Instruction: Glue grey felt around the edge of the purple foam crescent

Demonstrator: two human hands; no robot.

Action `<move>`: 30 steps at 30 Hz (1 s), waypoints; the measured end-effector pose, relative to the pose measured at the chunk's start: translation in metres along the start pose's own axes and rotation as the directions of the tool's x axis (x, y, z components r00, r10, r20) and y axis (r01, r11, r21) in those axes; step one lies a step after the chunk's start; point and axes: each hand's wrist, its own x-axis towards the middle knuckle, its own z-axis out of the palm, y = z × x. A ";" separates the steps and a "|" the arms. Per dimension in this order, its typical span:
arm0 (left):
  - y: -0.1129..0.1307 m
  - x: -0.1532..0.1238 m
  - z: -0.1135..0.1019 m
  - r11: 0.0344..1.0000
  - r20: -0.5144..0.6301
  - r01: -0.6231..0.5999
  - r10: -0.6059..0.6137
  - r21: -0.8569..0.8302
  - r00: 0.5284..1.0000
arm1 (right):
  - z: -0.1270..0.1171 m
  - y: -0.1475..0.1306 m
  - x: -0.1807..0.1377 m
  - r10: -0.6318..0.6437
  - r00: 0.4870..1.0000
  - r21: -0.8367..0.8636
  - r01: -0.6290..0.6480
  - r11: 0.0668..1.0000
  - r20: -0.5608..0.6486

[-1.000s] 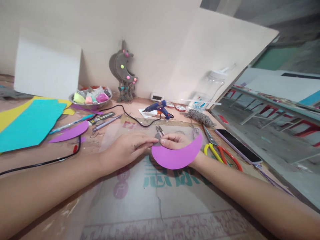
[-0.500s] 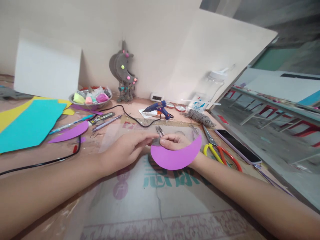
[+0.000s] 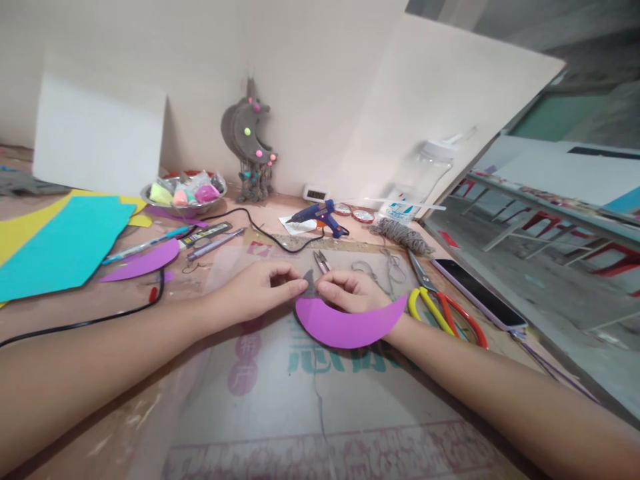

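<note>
A purple crescent of craft foam [image 3: 345,323] lies low over the printed cardboard sheet [image 3: 320,400] in the middle of the table. My right hand [image 3: 353,291] holds its upper edge, fingers curled over it. My left hand [image 3: 260,290] meets it from the left, fingertips pinched at the crescent's left tip, where a small grey pointed piece [image 3: 310,285] sticks up between both hands. Small thread snips [image 3: 321,261] lie just behind the fingers.
Yellow and red scissors [image 3: 440,303] and a phone [image 3: 477,293] lie to the right. Behind are a blue glue gun [image 3: 320,217], grey twine [image 3: 400,233], a grey moon ornament [image 3: 247,143] and a bowl of coloured clay [image 3: 183,195]. Teal and yellow sheets [image 3: 60,243], a second purple crescent [image 3: 145,263] and a black cord [image 3: 90,323] lie left.
The purple crescent has been lowered and tilted flatter toward the cardboard, showing as a thinner arc. Both hands shifted slightly down with it, still pinched together at its left tip.
</note>
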 end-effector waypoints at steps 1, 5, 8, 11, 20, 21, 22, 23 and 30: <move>-0.001 0.001 0.000 1.000 0.000 0.003 -0.003 -0.016 1.000 | 0.000 0.001 0.000 -0.009 1.000 0.018 0.009 1.000 0.003; -0.003 0.003 -0.001 0.999 0.026 -0.021 0.022 -0.044 0.999 | 0.000 0.001 0.000 0.001 1.000 0.106 -0.004 0.994 0.023; -0.004 0.002 -0.001 0.998 0.039 -0.053 0.055 -0.038 0.998 | -0.001 0.000 0.000 0.018 0.999 0.152 -0.023 0.988 0.033; -0.004 0.002 -0.001 0.997 0.048 -0.068 0.070 -0.044 0.996 | -0.002 -0.001 0.000 0.018 1.000 0.154 -0.021 0.988 0.024; -0.002 0.001 -0.002 0.998 0.068 -0.035 0.038 -0.056 0.997 | -0.005 0.002 0.002 0.061 0.998 0.160 -0.065 0.985 0.031; -0.001 0.001 -0.002 0.998 0.067 -0.035 0.039 -0.060 0.997 | -0.005 0.001 0.002 0.068 0.997 0.162 -0.072 0.984 0.032; -0.001 0.001 -0.002 0.997 0.067 -0.033 0.038 -0.064 0.997 | -0.004 0.000 0.002 0.074 0.997 0.158 -0.078 0.984 0.033; -0.001 0.001 -0.002 0.997 0.068 -0.027 0.031 -0.066 0.997 | -0.004 -0.001 0.002 0.078 0.996 0.145 -0.082 0.986 0.034; -0.004 0.001 -0.001 1.000 0.047 -0.022 0.022 -0.016 0.999 | -0.004 0.001 0.002 0.077 0.996 -0.015 -0.076 0.997 0.035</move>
